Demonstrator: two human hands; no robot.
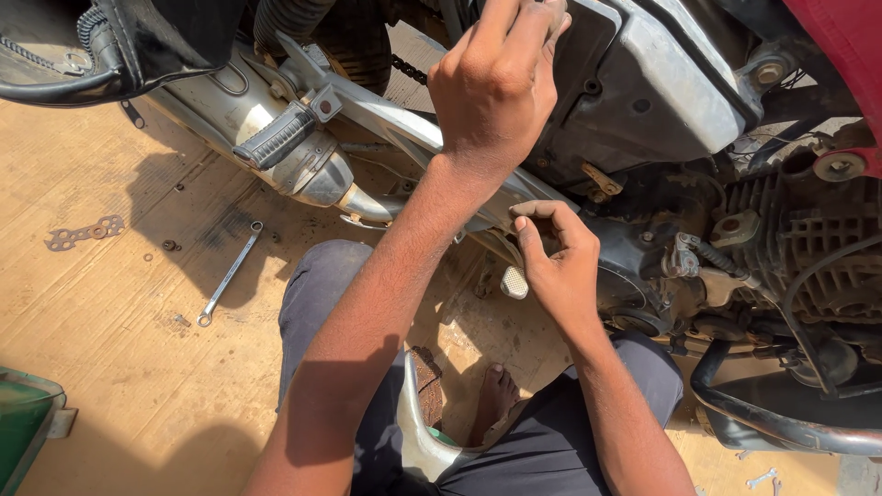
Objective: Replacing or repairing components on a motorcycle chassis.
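Motorcycle fills the top and right of the head view, lying close in front of the person, with both hands up against its side. The left hand is raised highest, its back toward the camera and its fingers curled forward onto the grey side cover near the top edge of the picture; whether it grips anything there cannot be told, since the fingertips are hidden. The right hand sits lower and just beside the silver frame bar, fingers bent and drawn together with the thumb as if pinching something small, though the piece itself is too small to make out. That hand is just left of the dark engine with its ribbed fins. The left forearm crosses in front of the frame bar, and the two hands are apart, one above the other.

A black ribbed footrest sticks out from the frame to the left of both hands, above the silver exhaust pipe. On the tan floor, well to the left of the hands, lies a slim wrench, and further left a flat metal gasket. A small silver pedal shows just below the right hand. The person's dark trousers and a bare foot are at the bottom.
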